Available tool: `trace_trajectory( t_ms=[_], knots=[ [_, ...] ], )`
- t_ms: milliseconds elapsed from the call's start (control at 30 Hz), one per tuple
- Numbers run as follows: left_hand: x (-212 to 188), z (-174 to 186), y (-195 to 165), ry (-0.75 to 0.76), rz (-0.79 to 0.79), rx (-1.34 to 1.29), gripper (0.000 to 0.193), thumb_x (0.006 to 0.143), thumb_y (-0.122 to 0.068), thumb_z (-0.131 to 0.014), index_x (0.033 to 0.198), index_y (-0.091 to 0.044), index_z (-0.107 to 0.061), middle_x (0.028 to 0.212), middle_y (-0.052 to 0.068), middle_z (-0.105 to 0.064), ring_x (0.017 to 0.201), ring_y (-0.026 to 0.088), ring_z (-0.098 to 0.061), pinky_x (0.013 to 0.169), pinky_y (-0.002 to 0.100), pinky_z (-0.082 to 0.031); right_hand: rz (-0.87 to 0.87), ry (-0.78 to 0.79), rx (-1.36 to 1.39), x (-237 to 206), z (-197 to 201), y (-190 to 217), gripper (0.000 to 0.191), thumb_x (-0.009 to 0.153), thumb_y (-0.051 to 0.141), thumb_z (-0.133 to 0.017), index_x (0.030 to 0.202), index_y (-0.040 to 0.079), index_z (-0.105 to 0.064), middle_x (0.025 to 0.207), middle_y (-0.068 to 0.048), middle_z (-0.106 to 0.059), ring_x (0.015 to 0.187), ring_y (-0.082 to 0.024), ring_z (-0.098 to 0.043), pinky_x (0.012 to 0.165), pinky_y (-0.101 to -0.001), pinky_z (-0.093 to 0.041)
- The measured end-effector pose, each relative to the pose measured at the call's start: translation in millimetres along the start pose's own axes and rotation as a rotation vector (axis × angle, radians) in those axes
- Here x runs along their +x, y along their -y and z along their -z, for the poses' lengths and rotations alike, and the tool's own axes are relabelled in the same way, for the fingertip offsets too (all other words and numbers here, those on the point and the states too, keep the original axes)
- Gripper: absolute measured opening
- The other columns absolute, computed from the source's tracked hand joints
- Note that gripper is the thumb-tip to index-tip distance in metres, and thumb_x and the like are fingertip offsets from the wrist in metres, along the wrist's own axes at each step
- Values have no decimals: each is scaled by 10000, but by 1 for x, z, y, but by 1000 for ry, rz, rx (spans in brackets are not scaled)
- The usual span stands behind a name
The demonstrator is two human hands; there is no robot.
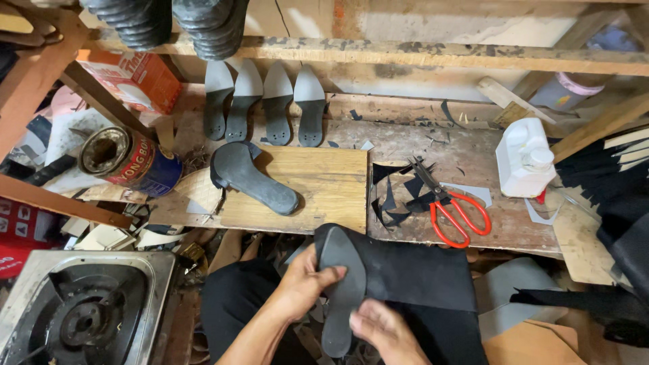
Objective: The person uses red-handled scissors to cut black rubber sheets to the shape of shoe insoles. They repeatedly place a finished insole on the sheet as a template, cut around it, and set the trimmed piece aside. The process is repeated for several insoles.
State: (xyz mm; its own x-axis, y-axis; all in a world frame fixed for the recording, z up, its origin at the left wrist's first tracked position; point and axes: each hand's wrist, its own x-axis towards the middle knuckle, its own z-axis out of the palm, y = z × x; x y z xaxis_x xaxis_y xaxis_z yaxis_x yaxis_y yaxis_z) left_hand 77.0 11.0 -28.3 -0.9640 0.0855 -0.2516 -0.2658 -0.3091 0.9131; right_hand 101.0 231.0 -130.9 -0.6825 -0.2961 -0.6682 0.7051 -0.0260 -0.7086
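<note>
My left hand (304,284) grips the upper edge of a dark grey shoe sole (341,290) with the thumb across it. My right hand (385,331) holds the sole's lower part from the right. The sole lies against a large black sheet of material (419,277) draped over my lap. On the wooden board (324,182) in front lies a finished black sandal (253,177). Several grey insoles (263,101) lean in a row against the back of the bench.
Red-handled scissors (453,206) lie on black offcuts at the right. A white plastic bottle (524,159) stands further right. An open glue tin (125,162) lies on its side at left, a gas burner (81,314) sits at lower left. Black material piles at the right edge.
</note>
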Motion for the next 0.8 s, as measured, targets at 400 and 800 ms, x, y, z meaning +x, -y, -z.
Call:
trace_trajectory(
  t_ms=[400,800],
  knots=[
    [10,0,0,-6,19,21,341,851,24,-668,1189,-13,-650,1013,45,-731,882,117,-670,812,287,-550,932,-675,-1301,11,93,210,442,867,343,-782,1192,58,-691,1086,-163,-736,976,-363,-703,833,-445,-536],
    [17,-6,-6,29,-57,-58,408,838,42,-643,1238,-24,-603,1053,37,-725,924,121,-669,850,293,-547,703,-680,-1422,21,108,230,623,682,471,-908,1154,109,-722,1147,-170,-689,1054,-352,-664,869,-469,-521]
  ],
)
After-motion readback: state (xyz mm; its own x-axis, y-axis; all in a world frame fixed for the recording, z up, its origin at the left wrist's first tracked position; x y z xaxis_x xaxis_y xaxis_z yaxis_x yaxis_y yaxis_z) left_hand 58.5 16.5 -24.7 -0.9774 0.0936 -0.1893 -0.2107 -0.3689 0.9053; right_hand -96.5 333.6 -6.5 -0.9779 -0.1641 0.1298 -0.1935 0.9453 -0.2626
